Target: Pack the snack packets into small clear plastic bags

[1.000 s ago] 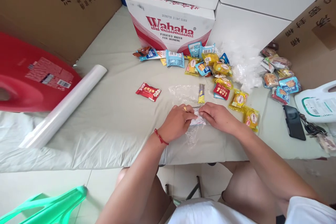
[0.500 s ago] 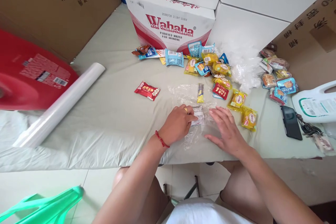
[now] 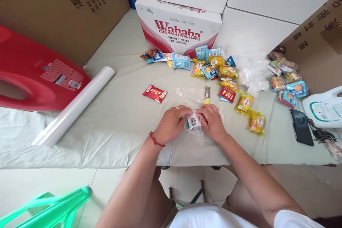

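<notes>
A: Two hands on one item. Our left hand [image 3: 171, 124] and right hand [image 3: 212, 123] are pinched from both sides on a small snack packet [image 3: 193, 121], barcode up, wrapped in a clear plastic bag [image 3: 197, 133]. It sits just above the near edge of the counter [image 3: 120, 114], centre.

B: How should we handle it?

A: Our call: keep the film taut with both thumbs, hold the packet flat against the counter and avoid bunching the loose tail below it.

B: Counts?

A: One red packet [image 3: 154, 93] alone to the left. One slim yellow stick [image 3: 207, 95] just beyond our hands, lying on more clear film. Two yellow packets [image 3: 251, 112] to the right, near each other. The heap by the Wahaha box [image 3: 179, 28] overlaps too much for an exact count; we see blue and yellow ones. Another small heap is at far right. One film roll [image 3: 74, 105], one red stool [image 3: 32, 71], one phone [image 3: 301, 131], one white jug [image 3: 324, 108].
</notes>
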Available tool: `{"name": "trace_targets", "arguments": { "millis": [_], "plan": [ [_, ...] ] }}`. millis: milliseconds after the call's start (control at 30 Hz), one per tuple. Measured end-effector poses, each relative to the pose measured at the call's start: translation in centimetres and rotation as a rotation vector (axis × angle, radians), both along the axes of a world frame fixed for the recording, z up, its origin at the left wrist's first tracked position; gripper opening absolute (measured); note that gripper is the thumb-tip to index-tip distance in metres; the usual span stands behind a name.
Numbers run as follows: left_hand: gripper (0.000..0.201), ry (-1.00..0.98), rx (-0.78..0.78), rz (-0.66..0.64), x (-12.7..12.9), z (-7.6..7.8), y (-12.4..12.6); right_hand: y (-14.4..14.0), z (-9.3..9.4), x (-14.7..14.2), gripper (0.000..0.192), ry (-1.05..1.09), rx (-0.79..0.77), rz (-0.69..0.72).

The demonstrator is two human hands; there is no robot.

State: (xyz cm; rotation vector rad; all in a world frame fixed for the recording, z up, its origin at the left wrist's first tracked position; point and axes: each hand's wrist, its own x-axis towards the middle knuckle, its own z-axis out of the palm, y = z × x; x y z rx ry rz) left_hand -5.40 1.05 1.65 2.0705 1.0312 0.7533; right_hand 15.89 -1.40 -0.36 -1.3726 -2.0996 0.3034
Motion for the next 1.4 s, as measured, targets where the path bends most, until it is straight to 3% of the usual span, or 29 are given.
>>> {"name": "trace_targets", "arguments": {
  "millis": [67, 133, 233, 300, 367, 433, 500, 600, 733, 833, 1033, 1100, 1167, 1200, 1267, 1300, 1400],
  "plan": [
    [0.046, 0.052, 0.008, 0.101, -1.3, -0.3, -0.1, -0.1, -0.5, -0.4, 0.016, 0.016, 0.008, -0.028],
    [0.032, 0.097, -0.01, 0.3, -2.2, -0.6, -0.6, -0.1, -0.6, -0.7, 0.015, 0.039, -0.004, -0.047],
    [0.013, -0.058, -0.267, 0.584, -2.2, -0.7, -2.1, 0.0, -0.6, -0.8, 0.014, 0.065, -0.032, -0.059],
    [0.038, -0.3, -0.569, 0.604, -1.2, -0.4, -3.3, 0.0, -0.6, -0.8, 0.014, 0.075, -0.036, -0.06],
    [0.063, -0.533, -0.837, 0.54, 0.1, -0.1, -4.1, 0.0, -0.8, -0.7, 0.014, 0.081, -0.04, -0.056],
    [0.078, -0.679, -0.962, 0.514, 1.0, 0.1, -4.3, -0.1, -0.9, -0.6, 0.014, 0.087, -0.047, -0.055],
    [0.078, -0.713, -1.024, 0.502, 1.1, 0.2, -3.8, -0.1, -1.1, -0.6, 0.014, 0.102, -0.056, -0.057],
    [0.056, -0.567, -1.096, 0.414, -0.1, 0.5, -2.7, -0.2, -1.0, -0.5, 0.014, 0.123, -0.061, -0.062],
    [0.036, -0.518, -0.987, 0.384, -2.4, 1.2, -2.4, -0.1, -0.7, -0.5, 0.014, 0.123, -0.061, -0.052],
    [0.031, -0.56, -0.893, 0.496, -3.3, 1.3, -2.5, -0.1, -0.5, -0.5, 0.016, 0.091, -0.069, -0.059],
    [0.027, -0.764, -1.028, 0.802, -4.0, 0.3, 0.0, -0.1, -0.7, -0.4, 0.017, 0.091, -0.054, -0.075],
    [0.026, -0.857, -0.997, 0.879, -4.4, 0.6, 0.8, 0.0, -0.8, -0.5, 0.016, 0.081, -0.057, -0.086],
    [0.024, -0.925, -0.871, 0.905, -4.4, 1.4, 0.2, 0.2, -0.8, -0.6, 0.017, 0.068, -0.07, -0.097],
    [0.023, -0.955, -0.754, 0.9, -4.2, 1.8, -0.7, 0.3, -0.8, -0.7, 0.017, 0.067, -0.077, -0.102],
    [0.018, -0.908, -0.353, 0.837, -3.1, 2.4, -3.7, 0.4, -0.7, -0.8, 0.016, 0.069, -0.091, -0.106],
    [0.014, -0.796, -0.147, 0.751, -2.2, 2.4, -5.6, 0.5, -0.7, -0.8, 0.015, 0.071, -0.096, -0.106],
    [0.014, -0.332, 0.249, 0.07, 1.2, 1.1, -10.2, 0.6, -0.6, -0.8, 0.013, 0.063, -0.106, -0.095]
  ]
}}
